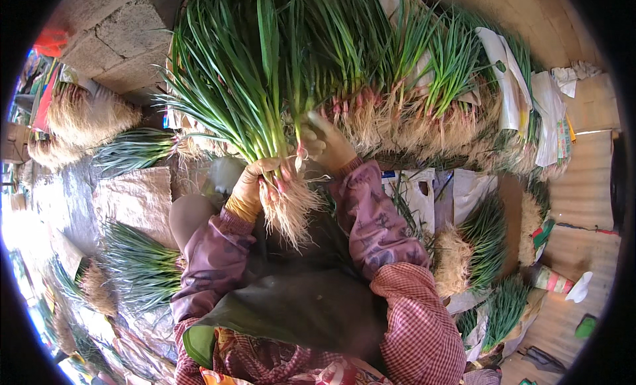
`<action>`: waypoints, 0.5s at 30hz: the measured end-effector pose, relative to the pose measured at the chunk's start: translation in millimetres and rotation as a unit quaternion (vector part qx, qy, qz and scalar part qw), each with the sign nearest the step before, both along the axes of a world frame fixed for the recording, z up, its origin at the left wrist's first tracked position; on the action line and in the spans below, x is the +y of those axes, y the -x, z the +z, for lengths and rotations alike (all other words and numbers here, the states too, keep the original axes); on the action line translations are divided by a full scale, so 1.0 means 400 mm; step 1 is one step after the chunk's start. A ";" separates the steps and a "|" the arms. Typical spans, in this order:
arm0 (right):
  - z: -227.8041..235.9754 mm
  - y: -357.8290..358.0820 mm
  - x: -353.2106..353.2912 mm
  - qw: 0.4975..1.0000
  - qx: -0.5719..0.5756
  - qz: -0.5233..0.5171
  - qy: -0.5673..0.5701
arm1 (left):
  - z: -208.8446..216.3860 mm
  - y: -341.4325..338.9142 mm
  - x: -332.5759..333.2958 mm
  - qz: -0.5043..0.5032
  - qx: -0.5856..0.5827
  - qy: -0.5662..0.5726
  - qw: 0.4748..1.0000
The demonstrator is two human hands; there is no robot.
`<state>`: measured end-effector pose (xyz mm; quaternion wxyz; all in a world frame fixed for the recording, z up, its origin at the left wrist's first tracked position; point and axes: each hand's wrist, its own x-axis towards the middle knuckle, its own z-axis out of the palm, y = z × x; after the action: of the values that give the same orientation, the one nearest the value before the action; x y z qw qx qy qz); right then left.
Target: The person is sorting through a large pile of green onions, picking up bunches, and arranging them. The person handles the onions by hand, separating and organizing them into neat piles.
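A thick bunch of spring onions (268, 130) stands upright in front of me, green leaves up and pale stringy roots hanging down. My left hand (246, 192), in a yellowish glove, is wrapped round the lower stems just above the roots. On the bunch's right side, my right hand (333, 146), also gloved, has its fingers closed at a single spring onion (297, 113) with a reddish bulb. Part of that grip is hidden by the fingers. A dark apron (305, 305) covers my lap below.
A long row of spring onions (450, 80) leans along the far side, roots toward me. More bundles lie at left (142, 259) and right (487, 239). Concrete blocks (126, 31) stand at the far left; a corrugated sheet (583, 180) is at right.
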<state>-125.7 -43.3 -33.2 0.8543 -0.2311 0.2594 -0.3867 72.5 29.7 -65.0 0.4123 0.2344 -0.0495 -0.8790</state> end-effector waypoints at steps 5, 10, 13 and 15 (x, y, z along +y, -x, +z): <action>0.012 0.037 -0.054 0.996 0.065 0.013 0.063 | 0.176 0.075 0.009 0.123 -0.047 -0.068 0.989; 0.035 0.094 -0.055 0.925 0.322 -0.048 0.195 | 0.113 0.011 0.019 0.039 0.001 0.036 0.999; -0.026 0.065 -0.044 0.828 0.424 -0.085 0.356 | 0.130 0.045 0.005 0.013 0.063 0.035 0.997; -0.037 0.034 -0.037 0.769 0.522 -0.061 0.363 | 0.147 0.057 0.000 0.013 0.004 0.039 0.999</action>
<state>-139.5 -58.0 -48.2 0.4142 -0.6738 0.5195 -0.3234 49.8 29.8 -6.1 0.4329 0.2157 -0.0791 -0.8717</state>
